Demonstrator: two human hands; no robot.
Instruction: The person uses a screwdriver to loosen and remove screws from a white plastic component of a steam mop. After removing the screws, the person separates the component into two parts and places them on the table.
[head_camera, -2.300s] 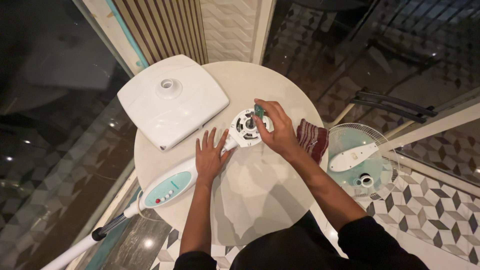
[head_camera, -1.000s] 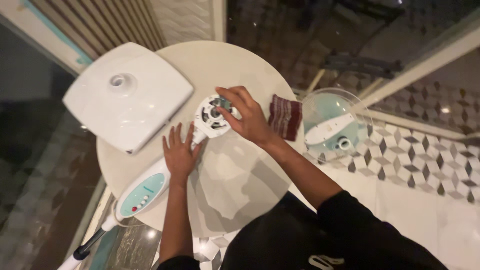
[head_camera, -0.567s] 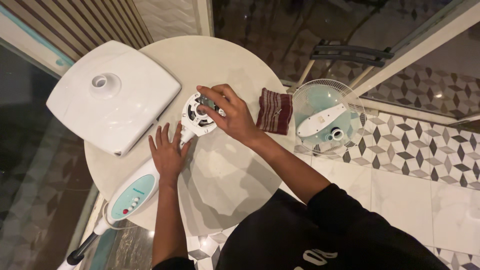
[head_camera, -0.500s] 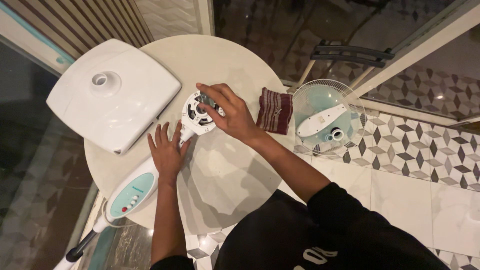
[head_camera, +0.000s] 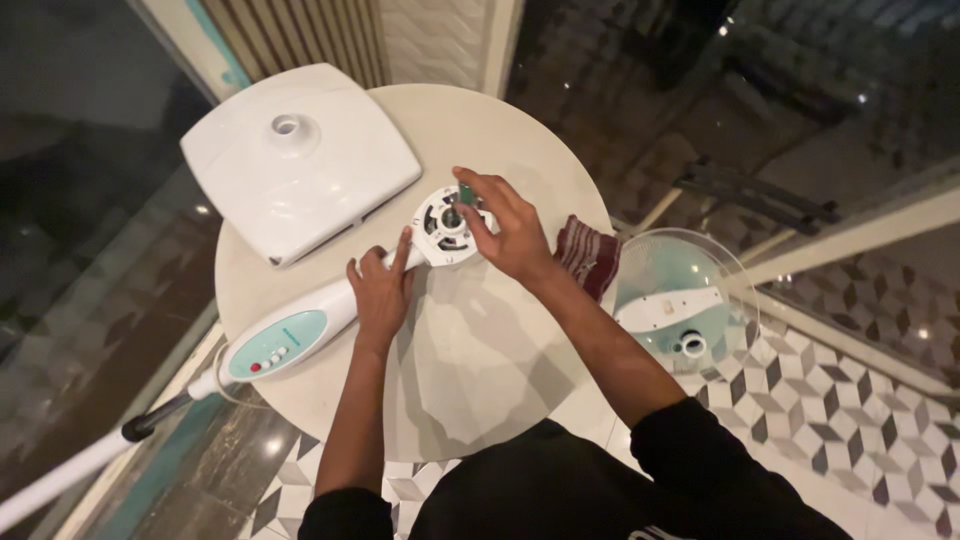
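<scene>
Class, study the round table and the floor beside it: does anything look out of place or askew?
Yes. The white fan neck with teal control panel lies flat, its pole overhanging the round beige table, while the wire fan guard sits on the tiled floor: the fan is in pieces.

Hidden and cut-off parts
The right hand (head_camera: 510, 228) covers part of the motor hub (head_camera: 447, 223); the white pole (head_camera: 60, 482) runs off the left edge.

The left hand (head_camera: 380, 290) is lying flat, palm down, fingers spread forward. The right hand (head_camera: 505, 225) is reaching further ahead, fingers curled in a pinching grip, forearm angling back.
</scene>
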